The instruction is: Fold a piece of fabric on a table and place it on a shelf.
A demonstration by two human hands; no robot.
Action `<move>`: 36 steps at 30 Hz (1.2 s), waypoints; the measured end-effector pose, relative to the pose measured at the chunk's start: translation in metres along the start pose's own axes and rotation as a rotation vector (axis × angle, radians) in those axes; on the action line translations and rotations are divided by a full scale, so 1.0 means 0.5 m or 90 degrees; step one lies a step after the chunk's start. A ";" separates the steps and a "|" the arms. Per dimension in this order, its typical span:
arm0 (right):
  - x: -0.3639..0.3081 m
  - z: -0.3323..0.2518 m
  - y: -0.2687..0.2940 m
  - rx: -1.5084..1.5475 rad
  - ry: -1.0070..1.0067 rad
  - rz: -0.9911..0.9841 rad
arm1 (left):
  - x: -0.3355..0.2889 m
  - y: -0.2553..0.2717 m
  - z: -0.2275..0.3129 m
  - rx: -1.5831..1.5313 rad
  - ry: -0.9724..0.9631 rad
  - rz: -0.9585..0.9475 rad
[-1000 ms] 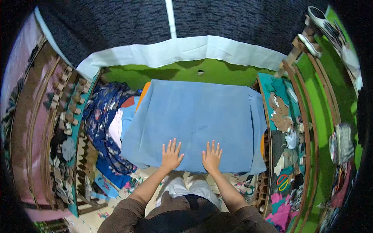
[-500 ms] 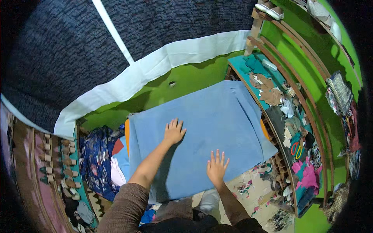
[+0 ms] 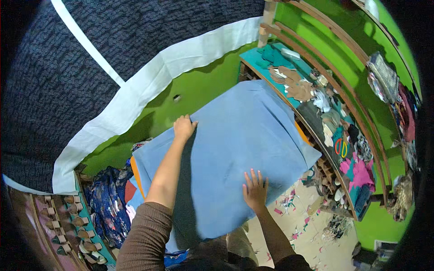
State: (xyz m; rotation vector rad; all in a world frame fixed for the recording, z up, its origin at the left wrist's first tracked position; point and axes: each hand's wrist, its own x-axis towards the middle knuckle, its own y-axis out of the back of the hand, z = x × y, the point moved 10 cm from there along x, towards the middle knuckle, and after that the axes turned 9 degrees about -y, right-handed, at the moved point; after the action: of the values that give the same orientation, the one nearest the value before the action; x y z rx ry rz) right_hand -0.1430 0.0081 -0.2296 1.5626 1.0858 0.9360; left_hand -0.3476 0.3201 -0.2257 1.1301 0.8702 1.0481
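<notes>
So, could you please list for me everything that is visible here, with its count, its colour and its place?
Blue cloth: one, light blue, centre
Patterned fabric: one heap, dark blue, lower left
Right shelf: one, teal top, beside the cloth
Brown cut pieces: several, brown, on right shelf
Scissors: one pair, red and yellow handles, on right shelf
Pink scraps: one pile, pink, near scissors
Shoe-like pieces: several, mostly brown, lower left
Wall: green, behind cloth
Floor scraps: many, mixed colours, lower right
Left hand: one, at cloth's far edge
Right hand: one, fingers spread, over cloth
</notes>
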 end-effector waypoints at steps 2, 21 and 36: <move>0.003 0.011 -0.002 0.020 -0.017 -0.010 | 0.000 -0.002 0.020 -0.069 0.014 -0.060; 0.020 0.014 0.009 0.203 -0.083 -0.072 | -0.137 0.271 0.149 -0.390 -0.254 -0.157; 0.008 -0.133 0.210 0.314 -0.082 0.072 | -0.426 0.586 0.283 -0.337 -0.380 0.092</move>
State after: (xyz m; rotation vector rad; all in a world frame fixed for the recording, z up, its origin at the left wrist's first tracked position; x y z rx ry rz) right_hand -0.1830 0.0178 -0.1124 2.0729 1.2040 0.6547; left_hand -0.3372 0.1040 0.0973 0.9716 0.0285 0.9061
